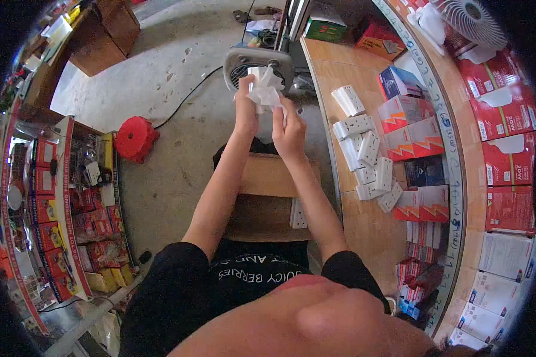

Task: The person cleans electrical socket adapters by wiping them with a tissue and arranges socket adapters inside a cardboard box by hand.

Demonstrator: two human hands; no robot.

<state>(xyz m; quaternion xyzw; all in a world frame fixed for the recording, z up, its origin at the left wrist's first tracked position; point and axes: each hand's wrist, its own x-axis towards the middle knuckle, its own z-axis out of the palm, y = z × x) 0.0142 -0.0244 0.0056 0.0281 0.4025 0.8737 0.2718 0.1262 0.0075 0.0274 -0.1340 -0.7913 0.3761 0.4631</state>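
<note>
1. Centre, ahead: the left hand (246, 108) and right hand (289, 131) come together around a socket strip (256, 72) and its wrapping (268, 95), in front of an appliance (229, 64).
2. Nearer the body, between the forearms: an open carton (268, 172), with another strip (298, 213) inside at its right.
3. Right: a surface (363, 238) carries a cluster of socket strips (357, 126), some overlapping. Small boxes (414, 134) stand just right of them; larger boxes (326, 25) sit at the far end.
4. Far right: a ledge (460, 128) lined with packages (506, 160), a fan (471, 21) near its far end.
5. Left: a rack (71, 208) filled with packets (95, 223); farther ahead, a cabinet (95, 44) on the floor (178, 35).
</note>
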